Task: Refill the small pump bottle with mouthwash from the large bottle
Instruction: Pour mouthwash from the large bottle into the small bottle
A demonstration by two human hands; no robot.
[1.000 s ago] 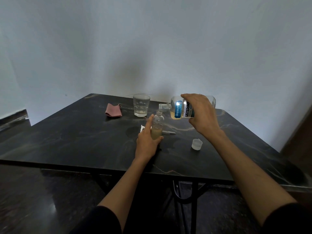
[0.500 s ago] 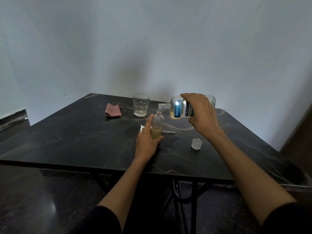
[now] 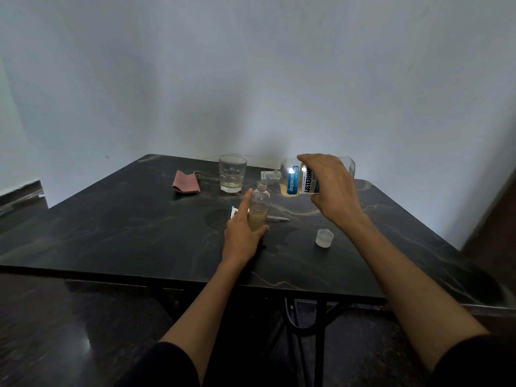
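Dark marble-look table (image 3: 117, 219) with pale veins, black metal legs below, pushed into the corner of a plain bluish-white room; glossy dark floor to the left. Upright on the table near its middle, the small pump bottle (image 3: 259, 208), neck open, roughly half full of cloudy yellowish liquid. Left hand (image 3: 243, 233) wrapped around its lower part, index finger stretched up along the side. Above and to the right, the large bottle (image 3: 296, 178) tipped nearly level, open mouth just over the small bottle's neck, a little yellowish mouthwash pooled along its lower side. Right hand (image 3: 332, 188) gripping it from above, fingers curled over the body. Blue-and-white label partly covered by the fingers: "LISTERIN" and "COOL MI" legible, smaller print too fine to read. Behind the small bottle, flat on the table, the white pump head (image 3: 236, 211) with its tube. Right of that, a small translucent cap (image 3: 324, 237). Toward the wall, a clear glass tumbler (image 3: 232, 173) and a folded pink cloth (image 3: 186, 182).
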